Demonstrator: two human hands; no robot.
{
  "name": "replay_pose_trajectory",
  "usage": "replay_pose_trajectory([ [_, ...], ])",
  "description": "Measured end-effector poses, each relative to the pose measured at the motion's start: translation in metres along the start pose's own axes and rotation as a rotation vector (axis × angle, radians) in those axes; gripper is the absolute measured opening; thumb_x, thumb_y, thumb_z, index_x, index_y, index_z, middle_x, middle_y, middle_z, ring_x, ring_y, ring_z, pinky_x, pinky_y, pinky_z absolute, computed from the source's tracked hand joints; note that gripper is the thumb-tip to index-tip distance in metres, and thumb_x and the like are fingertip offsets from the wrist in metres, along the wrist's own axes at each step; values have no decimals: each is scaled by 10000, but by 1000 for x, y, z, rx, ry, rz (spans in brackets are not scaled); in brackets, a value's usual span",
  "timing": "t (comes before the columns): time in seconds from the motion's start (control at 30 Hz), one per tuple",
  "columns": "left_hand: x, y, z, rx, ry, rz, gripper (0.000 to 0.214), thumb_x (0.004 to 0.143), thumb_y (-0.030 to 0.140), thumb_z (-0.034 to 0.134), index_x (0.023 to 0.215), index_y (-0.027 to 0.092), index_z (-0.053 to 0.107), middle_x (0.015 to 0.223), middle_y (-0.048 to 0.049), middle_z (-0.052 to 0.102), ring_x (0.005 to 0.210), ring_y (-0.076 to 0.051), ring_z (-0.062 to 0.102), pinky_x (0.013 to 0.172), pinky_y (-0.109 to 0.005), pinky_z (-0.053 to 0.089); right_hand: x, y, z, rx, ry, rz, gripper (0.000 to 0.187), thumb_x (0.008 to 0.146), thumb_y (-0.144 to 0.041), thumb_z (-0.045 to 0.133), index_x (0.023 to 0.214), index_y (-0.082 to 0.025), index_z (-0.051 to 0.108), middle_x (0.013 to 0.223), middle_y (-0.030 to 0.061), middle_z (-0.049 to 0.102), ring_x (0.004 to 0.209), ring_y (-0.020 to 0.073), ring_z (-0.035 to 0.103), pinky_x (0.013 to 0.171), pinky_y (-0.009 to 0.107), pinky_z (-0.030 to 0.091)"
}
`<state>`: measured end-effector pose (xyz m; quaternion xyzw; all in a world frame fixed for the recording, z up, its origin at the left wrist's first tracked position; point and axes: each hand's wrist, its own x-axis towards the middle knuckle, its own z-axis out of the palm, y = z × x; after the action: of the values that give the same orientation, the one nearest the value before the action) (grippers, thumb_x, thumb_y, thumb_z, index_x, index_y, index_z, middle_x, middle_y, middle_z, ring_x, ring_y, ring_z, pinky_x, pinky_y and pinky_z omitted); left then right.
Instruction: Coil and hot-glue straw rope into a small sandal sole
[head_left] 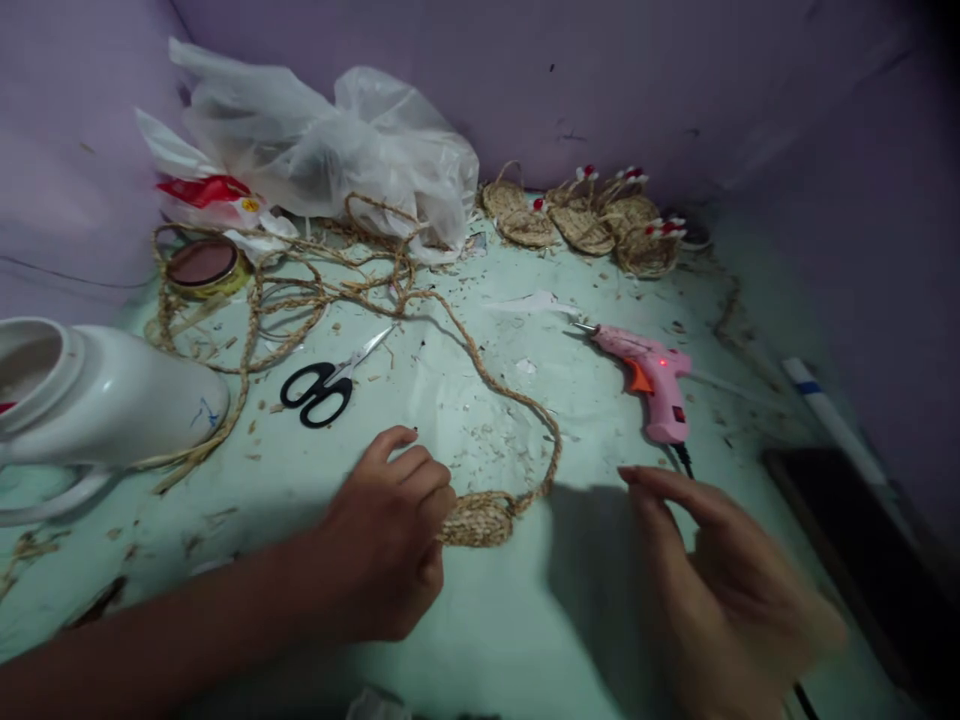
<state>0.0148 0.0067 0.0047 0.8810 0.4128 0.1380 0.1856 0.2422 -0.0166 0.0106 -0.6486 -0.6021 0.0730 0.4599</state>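
My left hand (397, 525) is closed on the left end of a small coiled piece of braided straw (480, 522), pressed low against the table. From its right end runs a long straw braid (517, 400), curving up and back to a loose tangle. My right hand (727, 580) hovers to the right, slightly blurred, thumb and forefinger tips together; anything between them is too small to make out. Just beyond it lies a pink glue gun (645, 375) with an orange trigger and a lit red light. Black-handled scissors (330, 385) rest beyond my left hand.
Small woven straw slippers (585, 225) with red and white beads stand by the wall. Plastic bags (322, 140) and a roll of tape (206, 265) are at the back left. A white jug (127, 390) lies left; a dark phone-like slab (847, 560) lies right. Straw scraps litter the table.
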Motion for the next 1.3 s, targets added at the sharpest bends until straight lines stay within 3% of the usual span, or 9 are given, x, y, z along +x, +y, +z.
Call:
replay_pose_trajectory([
  [0.3, -13, 5, 8, 95, 237, 30, 204, 647, 111, 548, 834, 111, 630, 803, -91, 633, 766, -220, 557, 884, -500, 399, 33, 8, 13, 154, -240, -233, 170, 886, -223, 548, 799, -209, 693, 758, 34, 720, 719, 186, 658, 689, 336, 518],
  [0.4, -15, 4, 10, 108, 267, 55, 191, 651, 113, 561, 830, 103, 628, 797, -98, 634, 758, -221, 565, 885, -504, 402, 28, 16, 18, 165, -478, -437, 199, 871, -147, 519, 963, -196, 688, 932, 69, 726, 921, 216, 634, 801, 395, 510],
  [0.5, -16, 2, 8, 129, 299, 106, 192, 658, 117, 571, 844, 111, 620, 809, -99, 644, 764, -222, 574, 899, -510, 405, 24, 21, 22, 0, -660, -587, 276, 839, -77, 515, 1035, -193, 671, 1077, 77, 704, 1095, 258, 561, 925, 504, 419],
  [0.6, -18, 1, 3, 165, 341, 147, 200, 665, 100, 580, 861, 115, 615, 829, -100, 656, 774, -221, 584, 920, -520, 398, 27, 21, 23, -89, -622, -674, 266, 828, -42, 502, 954, -191, 684, 1014, 45, 726, 1078, 259, 576, 972, 533, 341],
  [0.73, -18, -1, -3, 169, 381, 142, 195, 672, 92, 588, 865, 114, 611, 823, -97, 660, 773, -221, 595, 926, -527, 395, 38, 18, 20, -106, -466, -743, 253, 809, -35, 501, 879, -193, 686, 879, 14, 739, 875, 195, 623, 890, 423, 385],
  [0.93, -20, -3, -11, 177, 408, 117, 190, 687, 103, 576, 873, 128, 606, 837, -91, 652, 781, -227, 593, 925, -541, 388, 49, 7, 19, -247, -525, -679, 225, 811, -86, 503, 656, -180, 636, 711, 47, 679, 668, 179, 544, 598, 301, 382],
  [1.03, -22, -3, -13, 97, 424, 78, 180, 678, 115, 570, 854, 138, 599, 832, -77, 637, 774, -212, 583, 936, -522, 383, 50, 0, 22, -284, -578, -549, 180, 767, -64, 502, 710, -159, 643, 723, 58, 667, 630, 168, 569, 546, 269, 384],
  [1.2, -27, -5, -13, 31, 279, -45, 164, 636, 142, 561, 792, 161, 609, 770, -41, 609, 754, -200, 566, 959, -506, 350, 69, -14, 20, -285, -820, -421, 175, 660, -80, 651, 777, -203, 696, 725, -7, 715, 568, 125, 631, 496, 202, 407],
  [1.3, -29, -5, -11, 23, 199, -98, 137, 626, 158, 568, 757, 168, 605, 768, -30, 599, 778, -196, 555, 1013, -505, 302, 95, -35, 30, -339, -776, -383, 162, 782, -137, 594, 862, -202, 719, 736, 28, 737, 629, 169, 669, 538, 240, 434],
])
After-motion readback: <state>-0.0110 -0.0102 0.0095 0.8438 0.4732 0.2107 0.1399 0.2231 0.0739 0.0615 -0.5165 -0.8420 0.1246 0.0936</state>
